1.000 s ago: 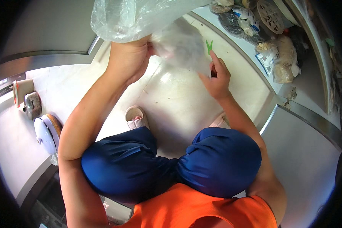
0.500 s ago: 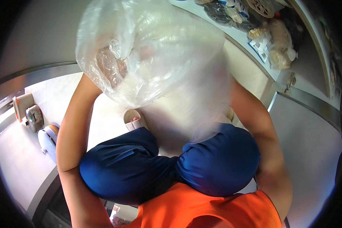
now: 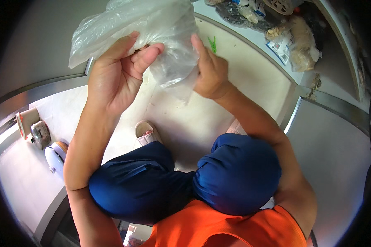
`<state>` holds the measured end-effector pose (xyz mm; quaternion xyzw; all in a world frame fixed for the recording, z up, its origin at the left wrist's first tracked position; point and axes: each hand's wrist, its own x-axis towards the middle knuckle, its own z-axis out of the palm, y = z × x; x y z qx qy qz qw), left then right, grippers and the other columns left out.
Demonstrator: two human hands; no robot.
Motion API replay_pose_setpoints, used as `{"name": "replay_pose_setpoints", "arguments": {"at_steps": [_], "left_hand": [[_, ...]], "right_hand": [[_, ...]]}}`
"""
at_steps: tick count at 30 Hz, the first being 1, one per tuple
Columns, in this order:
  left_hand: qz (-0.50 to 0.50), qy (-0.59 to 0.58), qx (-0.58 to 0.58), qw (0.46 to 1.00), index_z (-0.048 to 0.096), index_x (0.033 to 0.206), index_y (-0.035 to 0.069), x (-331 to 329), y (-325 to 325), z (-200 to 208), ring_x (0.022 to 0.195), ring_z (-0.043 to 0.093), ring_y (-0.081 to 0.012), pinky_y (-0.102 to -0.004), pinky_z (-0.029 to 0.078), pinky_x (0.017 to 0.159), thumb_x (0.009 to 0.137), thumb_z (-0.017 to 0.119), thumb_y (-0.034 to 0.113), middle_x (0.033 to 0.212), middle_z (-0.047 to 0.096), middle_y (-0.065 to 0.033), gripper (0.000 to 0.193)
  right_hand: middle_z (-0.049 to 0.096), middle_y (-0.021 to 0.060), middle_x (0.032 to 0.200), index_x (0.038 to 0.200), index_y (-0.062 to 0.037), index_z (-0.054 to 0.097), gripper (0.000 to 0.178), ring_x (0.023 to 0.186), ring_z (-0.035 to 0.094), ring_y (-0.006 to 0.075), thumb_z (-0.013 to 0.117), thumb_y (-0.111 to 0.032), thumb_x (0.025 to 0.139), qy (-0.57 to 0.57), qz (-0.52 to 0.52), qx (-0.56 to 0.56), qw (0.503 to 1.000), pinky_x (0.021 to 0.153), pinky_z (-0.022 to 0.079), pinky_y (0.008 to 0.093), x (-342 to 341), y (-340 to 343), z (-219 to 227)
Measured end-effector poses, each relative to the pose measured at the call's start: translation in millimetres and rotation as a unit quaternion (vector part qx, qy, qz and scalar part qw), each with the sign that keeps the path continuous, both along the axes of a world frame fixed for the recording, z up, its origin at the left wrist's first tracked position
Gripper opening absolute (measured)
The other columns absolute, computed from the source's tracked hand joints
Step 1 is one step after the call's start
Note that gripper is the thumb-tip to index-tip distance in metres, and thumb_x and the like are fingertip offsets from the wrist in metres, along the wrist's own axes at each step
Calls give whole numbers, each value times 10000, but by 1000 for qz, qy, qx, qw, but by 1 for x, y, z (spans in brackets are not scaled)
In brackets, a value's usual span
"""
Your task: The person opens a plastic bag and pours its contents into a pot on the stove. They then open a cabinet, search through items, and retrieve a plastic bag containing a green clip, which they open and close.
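Note:
A clear plastic bag (image 3: 165, 24), crumpled and gathered, hangs between my hands above the floor at the top of the view. My left hand (image 3: 121, 68) grips its bunched part, thumb and fingers curled round the plastic. On the bag's right side, my right hand (image 3: 210, 70) presses against the film with its thumb pointing up; its other fingers are mostly hidden behind the plastic. Whatever the bag holds, if anything, cannot be made out. A green clothes peg (image 3: 212, 43) lies on the floor just beyond my right hand.
An open cabinet shelf (image 3: 272, 45) at the far right holds several bagged goods. Its door (image 3: 329, 152) stands at the right. A metal pot (image 3: 40, 135) and a pale lidded pot (image 3: 55, 156) sit at the left. My slippered foot (image 3: 146, 131) rests on the floor.
The spread, puffed-out bag has collapsed into a smaller gathered bundle. Both hands have come inward from behind it, and the green peg is now visible.

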<state>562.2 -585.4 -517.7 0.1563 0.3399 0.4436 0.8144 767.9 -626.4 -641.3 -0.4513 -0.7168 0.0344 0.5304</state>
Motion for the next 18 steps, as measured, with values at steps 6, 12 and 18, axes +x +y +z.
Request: {"name": "replay_pose_setpoints", "arguments": {"at_steps": [6,12,18], "left_hand": [[-65,185,236,952,616,1124,-22,-25,11,-11,912,687,-279,-331,570,797,913,616,33,999,684,-168,218],[-110,294,264,912,638,1141,1,-51,8,-26,937,669,-249,-331,563,799,867,667,25,1026,679,-137,277],[-144,589,371,704,659,1159,24,-71,-4,-37,961,652,-219,-332,556,802,820,717,17,1052,673,-107,344]], "right_hand": [[697,18,941,1255,-46,640,362,710,634,141,658,-200,928,249,292,-358,851,623,533,313,49,27,18],[688,46,942,1192,-70,621,412,811,657,117,550,-426,997,569,278,-627,454,606,552,289,31,8,-9],[460,-16,691,962,-49,637,344,588,445,84,757,-362,884,508,96,-714,472,422,251,205,77,25,-100]]}}
